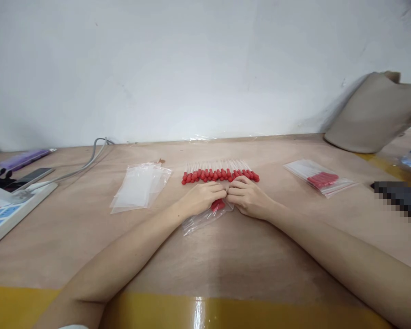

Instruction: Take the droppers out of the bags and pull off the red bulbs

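Left hand (pixel 204 198) and right hand (pixel 248 197) together pinch a clear bag (pixel 201 223) on the worktop (pixel 250 265), one filled packet (pixel 320 179) seemingly done at right, the red-tipped sticks (pixel 211 174) and flat bags (pixel 133 189) apparently outstanding.

Clear bag (pixel 199 223) partly hidden by fingers (pixel 219 195)

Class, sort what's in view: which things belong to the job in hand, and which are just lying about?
Seem to belong:
held bag
red-tipped sticks
stacked bags
filled bag

Seem just lying about:
power strip
cable
purple pack
beige container
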`<state>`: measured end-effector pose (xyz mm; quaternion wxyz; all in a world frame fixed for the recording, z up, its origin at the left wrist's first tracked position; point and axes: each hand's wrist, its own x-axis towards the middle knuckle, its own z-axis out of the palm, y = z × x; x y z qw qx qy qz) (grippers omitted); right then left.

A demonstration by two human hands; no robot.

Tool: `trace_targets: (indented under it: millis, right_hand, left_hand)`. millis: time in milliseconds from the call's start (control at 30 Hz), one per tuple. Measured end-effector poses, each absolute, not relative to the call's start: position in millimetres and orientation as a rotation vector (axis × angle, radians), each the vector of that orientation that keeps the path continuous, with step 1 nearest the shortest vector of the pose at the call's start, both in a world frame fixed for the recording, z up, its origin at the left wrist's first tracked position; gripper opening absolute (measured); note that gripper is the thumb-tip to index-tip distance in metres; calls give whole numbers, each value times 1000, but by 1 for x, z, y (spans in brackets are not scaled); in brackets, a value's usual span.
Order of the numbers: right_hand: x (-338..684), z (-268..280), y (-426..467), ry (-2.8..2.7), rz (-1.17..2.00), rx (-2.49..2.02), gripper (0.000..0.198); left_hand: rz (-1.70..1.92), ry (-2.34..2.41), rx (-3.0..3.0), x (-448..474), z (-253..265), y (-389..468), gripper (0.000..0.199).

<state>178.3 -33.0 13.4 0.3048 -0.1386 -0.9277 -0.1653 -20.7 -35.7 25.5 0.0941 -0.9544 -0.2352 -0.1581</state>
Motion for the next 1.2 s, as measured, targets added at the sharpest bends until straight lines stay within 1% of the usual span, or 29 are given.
trace_targets:
  millis: [267, 433, 600, 733, 833, 967, 1133, 1200]
  right_hand:
    - [183, 4, -33, -2279, -512, -342, 18]
    - [182, 5, -34, -2313, -512, -293, 25]
    - [179, 11, -37, -2395, -518, -291, 30]
    - [184, 13, -35, -2439, -528, -277, 31]
    - [191, 12, -34, -2455, -505, -318, 26]
    - [194, 12, -35, -2442, -403, -339, 13]
    - [194, 19, -41, -2595, -251, -357, 12]
    - [195, 21, -43, -2644, -188, -371, 17]
  left_hand:
    - [-675, -713, -2895, -18, 27, -41, 24]
    - [-619, -717, -2898, -18, 26, -41, 23]
    - [-559, -597, -2911, -21, 22, -38, 25]
    - [-690, -562, -2897, -24, 21, -37, 28]
    - [-789, -560, -2845, -28, 24, -37, 29]
    - [-776, -411, -2661, -30, 34, -39, 21]
    - [-756, -242, -2315, -33, 47, -43, 6]
    - [-721, -213, -2266, -36, 49, -46, 5]
